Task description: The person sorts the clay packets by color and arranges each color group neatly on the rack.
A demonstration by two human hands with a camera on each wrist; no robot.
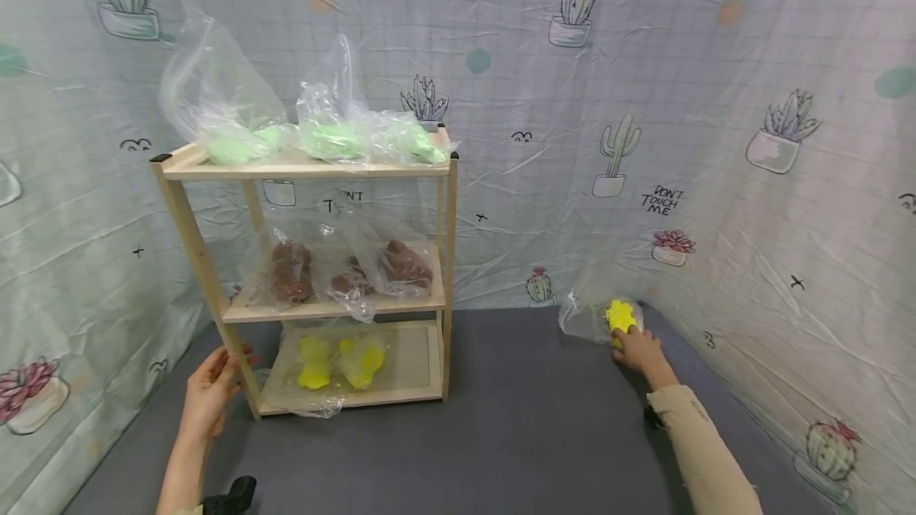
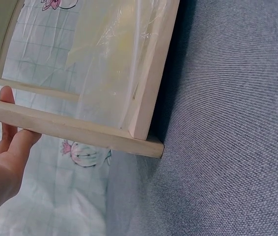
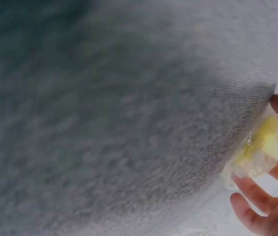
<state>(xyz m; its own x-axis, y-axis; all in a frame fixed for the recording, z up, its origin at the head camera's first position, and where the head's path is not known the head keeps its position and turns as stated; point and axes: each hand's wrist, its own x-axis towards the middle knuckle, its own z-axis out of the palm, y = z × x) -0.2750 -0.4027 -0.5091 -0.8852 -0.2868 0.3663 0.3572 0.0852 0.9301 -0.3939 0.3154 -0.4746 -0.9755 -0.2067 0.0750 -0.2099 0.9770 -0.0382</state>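
My left hand (image 1: 209, 392) holds the front left post of a small wooden shelf rack (image 1: 449, 276). In the left wrist view its fingers go behind the post (image 2: 70, 127) and the thumb lies against the near edge. Far off at the right, my right hand (image 1: 639, 352) reaches over a clear plastic bag (image 1: 583, 316) with a bright yellow lumpy thing (image 1: 619, 313) inside. In the right wrist view the fingers (image 3: 257, 194) are spread around the near side of this bag, fingertips right at the plastic, with the thumb near the dark cloth.
Bagged pale green things (image 1: 332, 140) lie on the top shelf, bagged brown things (image 1: 289, 272) on the middle one. Two bagged yellow things (image 1: 315, 362) lie on the bottom shelf. Dark grey cloth (image 1: 529, 420) covers the table, and a cactus-print curtain (image 1: 515, 205) surrounds it.
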